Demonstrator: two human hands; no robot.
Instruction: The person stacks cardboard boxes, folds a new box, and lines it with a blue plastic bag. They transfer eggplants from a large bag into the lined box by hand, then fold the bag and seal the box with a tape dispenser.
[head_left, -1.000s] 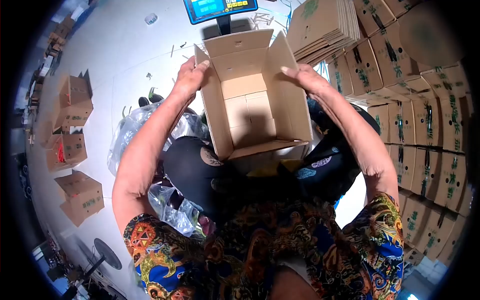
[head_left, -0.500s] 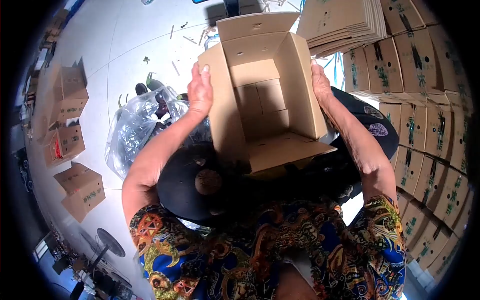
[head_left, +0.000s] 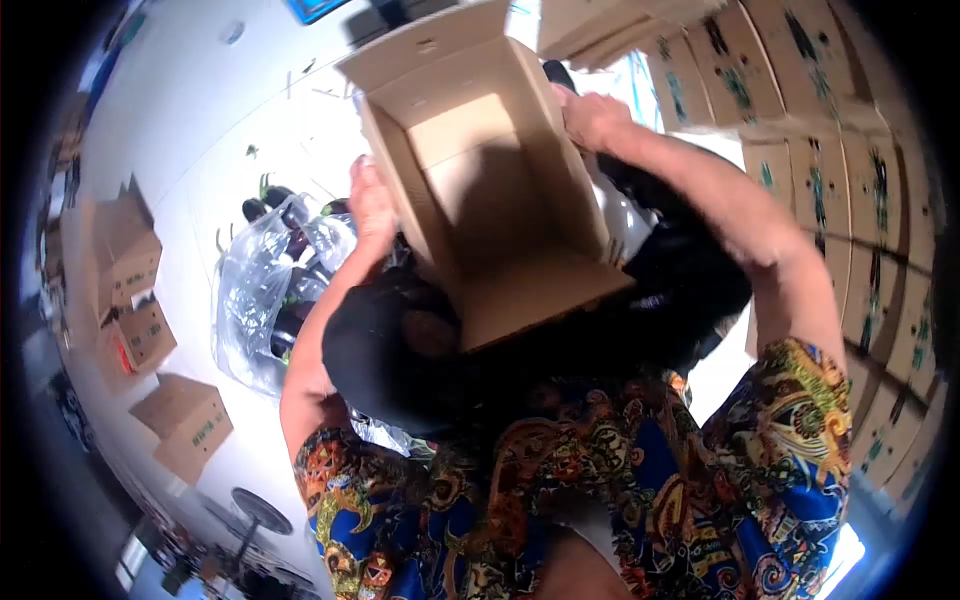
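Cardboard box: the open box (head_left: 500,190) sits tilted between the person's hands, over the lap, with its mouth turned up toward the head view. Its far flap spreads outward and its near flap reaches over the dark trousers (head_left: 385,335). A shadow falls across the inside.
Left hand: the left hand (head_left: 372,205) is at the outside of the box's left wall, fingers close together and pointing away from the body. I cannot tell how firmly they press.
Right hand: the right hand (head_left: 597,120) is at the outside of the right wall, toward the far corner, with its fingers bent. I cannot tell whether they grip the edge.
Plastic bag: left of the legs, a clear bag (head_left: 245,320) lies on the pale floor (head_left: 200,235) with dark eggplants (head_left: 290,320) inside; more dark, green-stemmed ones show at its far end.
Left side: three smaller-looking cartons (head_left: 190,425) stand in a rough row well apart from the person, with something red (head_left: 125,358) at the middle one.
Right side: strapped cartons (head_left: 818,190) with green print are stacked in rows.
Far edge: a blue-edged device (head_left: 318,8) is partly in view.
Clothing: the person wears a colourful patterned top (head_left: 630,460).
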